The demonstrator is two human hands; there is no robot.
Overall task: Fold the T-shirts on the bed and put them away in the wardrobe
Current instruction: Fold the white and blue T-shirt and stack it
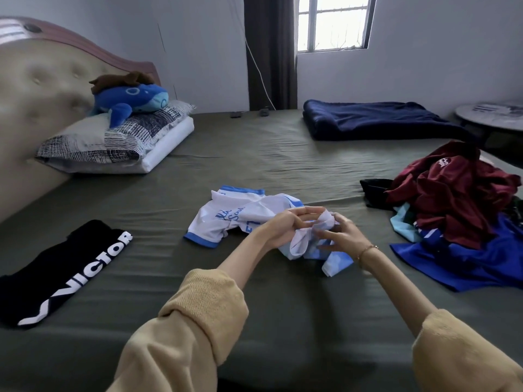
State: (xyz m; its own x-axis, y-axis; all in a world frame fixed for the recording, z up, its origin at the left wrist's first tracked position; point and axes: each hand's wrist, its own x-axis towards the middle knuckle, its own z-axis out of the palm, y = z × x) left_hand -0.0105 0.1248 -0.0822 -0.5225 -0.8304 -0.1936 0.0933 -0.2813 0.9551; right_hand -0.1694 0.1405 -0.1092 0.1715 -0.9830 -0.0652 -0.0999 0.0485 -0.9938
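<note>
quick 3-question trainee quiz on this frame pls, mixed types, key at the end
1. True or false: the black T-shirt with white lettering lies folded on the bed, apart from both hands.
2. Which garment do the left hand and right hand grip?
A. maroon shirt
B. white and light-blue T-shirt
C. navy blanket
3. Fill in: the unfolded clothes pile lies to the person's ____.

Key: 1 true; 2 B; 3 right
</note>
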